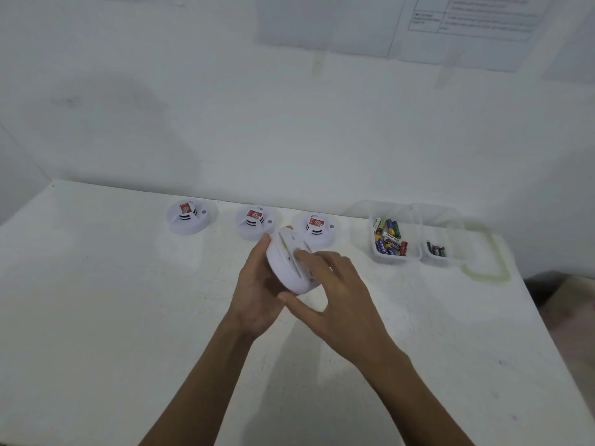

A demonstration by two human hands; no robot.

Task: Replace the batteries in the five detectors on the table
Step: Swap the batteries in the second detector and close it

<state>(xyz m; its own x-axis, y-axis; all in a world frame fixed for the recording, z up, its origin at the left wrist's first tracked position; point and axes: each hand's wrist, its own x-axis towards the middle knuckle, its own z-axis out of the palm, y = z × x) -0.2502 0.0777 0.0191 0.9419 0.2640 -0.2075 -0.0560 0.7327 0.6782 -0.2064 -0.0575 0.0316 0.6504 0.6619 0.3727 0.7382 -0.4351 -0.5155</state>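
A pale wall [193, 107] fills the upper half of the view, with printed sheets [467, 20] taped to it at the top right; their text is too blurred to read. Below it a white desk [112, 300] runs from the wall towards the camera.

Both bare forearms reach in from the bottom edge and meet above the middle of the desk. The left hand [257, 291] cups the held detector [286, 265] from its left side, fingers curled round the rim. The right hand [335, 284] grips the same unit from the right, its fingers [306, 254] laid over the face and its thumb at the lower edge. The held detector is a white disc, tilted on edge and lifted off the desk.

At the back right stand two clear plastic tubs side by side, the larger tub [363, 226] to the left of the smaller tub [450, 233], with a greenish-rimmed lid [483, 275] just beyond.

Three more smoke detectors sit in a row near the wall, each with a red label on top: the left detector [192, 217], the middle detector [256, 222] and the right detector [317, 228], which is partly behind the held one.

Mixed coloured batteries [388, 236] lie in the larger tub, a few dark batteries [436, 251] in the smaller.
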